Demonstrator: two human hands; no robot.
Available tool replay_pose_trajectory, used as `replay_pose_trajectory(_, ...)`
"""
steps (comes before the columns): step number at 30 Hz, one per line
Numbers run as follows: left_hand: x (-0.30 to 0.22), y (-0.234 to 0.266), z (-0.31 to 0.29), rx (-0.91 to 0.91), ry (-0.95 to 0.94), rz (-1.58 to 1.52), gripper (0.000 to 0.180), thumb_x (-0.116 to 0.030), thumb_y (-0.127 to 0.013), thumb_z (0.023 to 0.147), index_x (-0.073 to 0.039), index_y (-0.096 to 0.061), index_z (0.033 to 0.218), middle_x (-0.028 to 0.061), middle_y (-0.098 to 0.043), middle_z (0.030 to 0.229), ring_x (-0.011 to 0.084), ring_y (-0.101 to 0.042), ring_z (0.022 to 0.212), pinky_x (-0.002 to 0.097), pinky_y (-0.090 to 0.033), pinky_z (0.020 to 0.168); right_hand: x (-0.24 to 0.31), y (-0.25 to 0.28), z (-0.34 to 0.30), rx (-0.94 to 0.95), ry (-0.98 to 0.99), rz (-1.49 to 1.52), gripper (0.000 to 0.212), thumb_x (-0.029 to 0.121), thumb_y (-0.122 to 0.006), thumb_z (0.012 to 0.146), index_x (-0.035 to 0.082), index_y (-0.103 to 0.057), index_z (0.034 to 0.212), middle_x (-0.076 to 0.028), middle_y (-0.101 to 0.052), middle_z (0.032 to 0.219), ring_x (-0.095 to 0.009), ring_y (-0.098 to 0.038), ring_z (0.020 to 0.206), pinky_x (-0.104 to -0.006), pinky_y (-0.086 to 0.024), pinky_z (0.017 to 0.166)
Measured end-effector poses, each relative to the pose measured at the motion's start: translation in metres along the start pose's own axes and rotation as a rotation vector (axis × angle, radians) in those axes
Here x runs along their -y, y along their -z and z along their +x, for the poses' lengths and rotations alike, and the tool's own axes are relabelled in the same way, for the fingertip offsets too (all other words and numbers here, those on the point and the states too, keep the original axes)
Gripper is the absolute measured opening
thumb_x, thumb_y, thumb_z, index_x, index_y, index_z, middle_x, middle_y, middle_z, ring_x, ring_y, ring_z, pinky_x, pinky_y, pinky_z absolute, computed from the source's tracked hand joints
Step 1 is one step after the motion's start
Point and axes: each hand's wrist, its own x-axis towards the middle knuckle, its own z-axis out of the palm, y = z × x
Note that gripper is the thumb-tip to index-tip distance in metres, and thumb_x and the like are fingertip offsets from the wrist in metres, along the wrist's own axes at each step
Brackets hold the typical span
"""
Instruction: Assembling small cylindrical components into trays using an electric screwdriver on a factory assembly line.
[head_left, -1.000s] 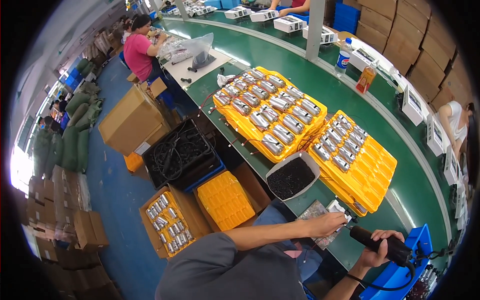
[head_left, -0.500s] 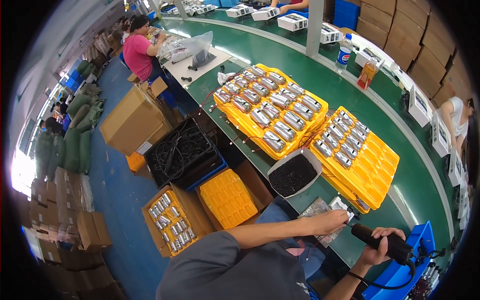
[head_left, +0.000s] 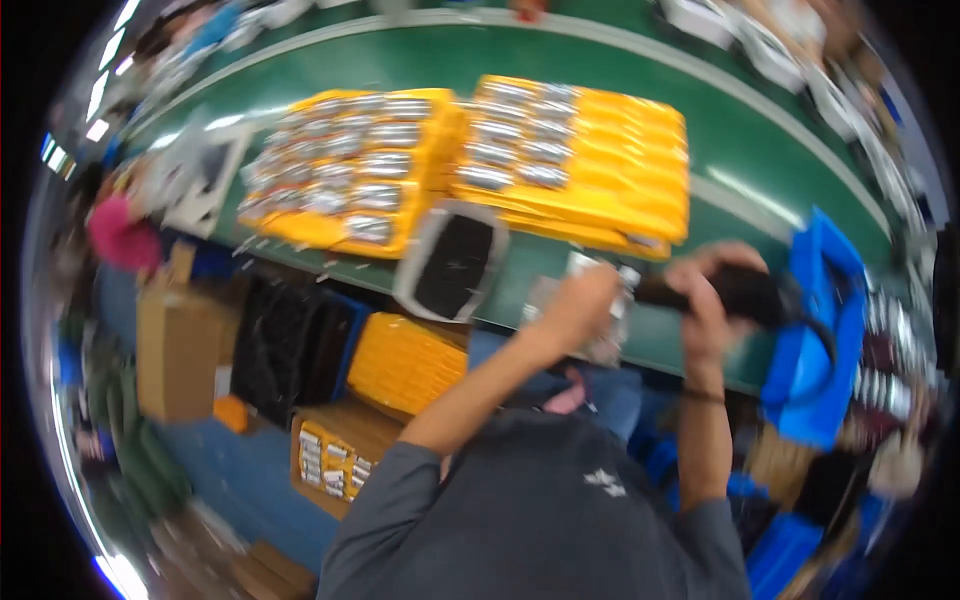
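My right hand (head_left: 704, 305) is wrapped round a black electric screwdriver (head_left: 752, 294), held level with its tip toward the left. A black cord curves down from its rear end. Close to that tip, my left hand (head_left: 588, 303) is closed, fingers pinched together; blur hides what is in them. Just past the left fingers a small white part (head_left: 582, 262) shows at the green bench. A clear bag of small pieces (head_left: 606, 350) lies under the left hand, partly covered. Left of it stands a white-rimmed tub (head_left: 408, 285) of small black pieces.
Yellow trays of silver cylindrical motors (head_left: 377, 164) lie on the green bench (head_left: 600, 45), beside a part-filled yellow tray stack (head_left: 630, 150). A blue bin (head_left: 812, 350) stands at the right. Below left are a black crate (head_left: 275, 340), cardboard boxes (head_left: 180, 350) and another yellow tray (head_left: 405, 360).
The whole view has swung, so the bench now runs more level and the picture is blurred. My hands keep the same hold, left fingers beside the screwdriver's tip.
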Motion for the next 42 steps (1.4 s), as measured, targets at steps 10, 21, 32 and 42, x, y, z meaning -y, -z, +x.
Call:
replay_pose_trajectory(10,0.014,-0.012,0.044,0.005,0.058,-0.138,0.016,-0.001,-0.060,0.076,0.002,-0.055,0.091,0.0179,-0.058,0.080,0.0335,-0.058,0.075,0.0397,-0.046,0.067,-0.024,-0.027,0.051,0.026,0.087,-0.195,0.027,0.003,-0.065,0.068,0.000,-0.056,0.093,0.001,-0.052,0.063,-0.005,-0.048,0.056,-0.0214,-0.042,0.052)
replay_pose_trajectory(21,0.002,0.004,0.043,0.179,0.124,-0.310,0.019,-0.002,-0.059,0.075,0.004,-0.054,0.093,0.0203,-0.058,0.083,0.0297,-0.058,0.072,0.0361,-0.046,0.066,-0.013,-0.018,0.043,0.083,0.035,-0.244,0.024,0.001,-0.065,0.072,-0.004,-0.056,0.094,-0.002,-0.060,0.069,-0.007,-0.057,0.062,-0.0240,-0.048,0.057)
replay_pose_trajectory(32,0.004,-0.002,0.036,0.147,0.155,-0.234,0.020,-0.003,-0.061,0.075,0.005,-0.057,0.093,0.0188,-0.057,0.080,0.0317,-0.057,0.071,0.0370,-0.046,0.065,-0.012,-0.017,0.042,0.077,0.023,-0.218,0.023,0.002,-0.066,0.070,-0.005,-0.057,0.091,-0.003,-0.061,0.069,-0.007,-0.057,0.062,-0.0236,-0.049,0.058)
replay_pose_trajectory(42,-0.005,0.000,0.038,0.125,0.161,-0.236,0.015,-0.003,-0.061,0.075,0.005,-0.059,0.088,0.0197,-0.059,0.082,0.0329,-0.059,0.074,0.0376,-0.048,0.068,-0.019,-0.014,0.037,0.059,0.030,-0.203,0.027,-0.001,-0.063,0.072,-0.003,-0.053,0.097,-0.001,-0.057,0.069,-0.007,-0.054,0.061,-0.0223,-0.046,0.057)
